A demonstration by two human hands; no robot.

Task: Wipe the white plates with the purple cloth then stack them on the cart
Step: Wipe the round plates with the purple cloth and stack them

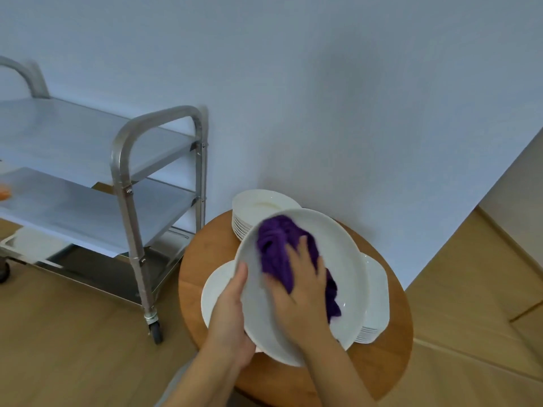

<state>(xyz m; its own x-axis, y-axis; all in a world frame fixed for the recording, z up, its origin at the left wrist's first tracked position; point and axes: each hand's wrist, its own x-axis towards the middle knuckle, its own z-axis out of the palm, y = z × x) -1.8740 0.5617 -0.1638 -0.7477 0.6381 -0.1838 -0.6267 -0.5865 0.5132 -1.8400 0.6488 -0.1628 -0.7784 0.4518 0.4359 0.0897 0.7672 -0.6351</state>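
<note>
The left hand (232,312) grips the plate (338,254) rim at nine o'clock, the right hand (299,283) presses the cloth (276,242) flat; better wipe outward to the rim.

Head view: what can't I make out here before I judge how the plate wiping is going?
- Stack beside the wall: plate count, partly hidden by the held plate.
- Plate surface under the purple cloth and right hand: covered.
- Left hand fingers: behind the plate.
- Orange thing on the cart: cut off by the frame edge.
</note>
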